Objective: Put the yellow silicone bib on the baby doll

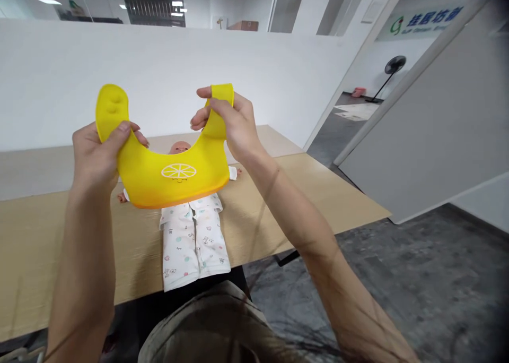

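A yellow baby bib (178, 185) with an orange lower edge and a printed citrus slice hangs between my hands, above the table. My left hand (101, 150) pinches its left neck strap, where two round bumps show near the end. My right hand (234, 121) grips the other strap between thumb and fingers, with that strap's end upright. Behind and below the bib a baby doll (194, 241) lies on its back in white patterned clothes. The bib hides most of its torso and part of its head. Its small hands show at either side.
The wooden table (286, 204) has its front edge close to my body and its right corner beyond my right forearm. A white partition (167, 81) rises behind it. To the right stand a grey panel (429, 119) and, through an opening, a black fan (395, 66).
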`<action>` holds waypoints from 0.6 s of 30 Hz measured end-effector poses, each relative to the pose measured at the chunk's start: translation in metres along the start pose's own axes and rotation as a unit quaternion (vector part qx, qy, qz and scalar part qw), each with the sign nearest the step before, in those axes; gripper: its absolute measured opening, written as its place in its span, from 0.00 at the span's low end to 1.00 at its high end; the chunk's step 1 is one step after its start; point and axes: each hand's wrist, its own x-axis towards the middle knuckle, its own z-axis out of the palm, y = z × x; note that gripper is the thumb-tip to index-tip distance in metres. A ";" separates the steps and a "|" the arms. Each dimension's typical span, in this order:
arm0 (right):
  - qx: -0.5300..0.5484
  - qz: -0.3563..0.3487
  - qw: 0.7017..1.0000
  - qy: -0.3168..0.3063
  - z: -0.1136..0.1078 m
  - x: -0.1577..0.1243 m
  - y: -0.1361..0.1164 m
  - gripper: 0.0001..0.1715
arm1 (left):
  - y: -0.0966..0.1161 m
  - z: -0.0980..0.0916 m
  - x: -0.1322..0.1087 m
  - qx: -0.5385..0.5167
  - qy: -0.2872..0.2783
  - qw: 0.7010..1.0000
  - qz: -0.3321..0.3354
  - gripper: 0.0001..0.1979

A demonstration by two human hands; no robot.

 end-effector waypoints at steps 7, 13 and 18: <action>0.014 0.010 0.999 0.030 -0.001 0.015 0.037 0.12 | -0.034 -0.006 0.008 0.024 0.015 0.999 -0.021 0.15; -0.002 0.043 0.996 0.075 -0.017 0.036 0.116 0.16 | -0.108 -0.005 0.029 0.021 0.052 0.989 -0.137 0.13; 0.011 0.061 0.993 0.102 -0.034 0.055 0.190 0.20 | -0.174 -0.002 0.039 0.025 0.082 0.963 -0.256 0.11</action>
